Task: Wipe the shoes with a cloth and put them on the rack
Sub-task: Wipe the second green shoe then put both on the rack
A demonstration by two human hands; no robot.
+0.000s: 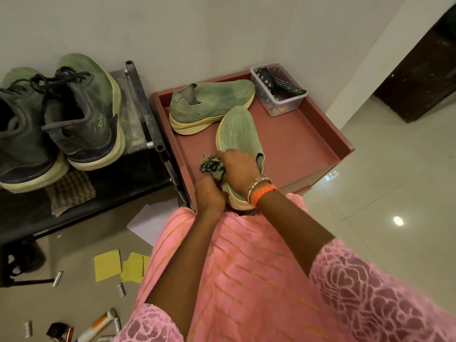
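Note:
A green slip-on shoe [238, 133] with a yellow sole lies on the pink-brown cabinet top [296, 146], toe pointing away. My left hand [209, 197] grips its heel end at the near edge. My right hand [238, 167] holds a crumpled grey-green cloth [211, 166] against the shoe's left side. The second green slip-on [209, 107] lies behind it on its side. On the metal rack [140, 104] at left stand two dark grey and green lace-up sneakers [81, 114].
A clear plastic box [278, 95] with a remote and small items sits at the cabinet's far right corner. A checked cloth [70, 193] lies on the rack's lower shelf. Yellow papers [108, 265], batteries and tubes litter the floor at lower left.

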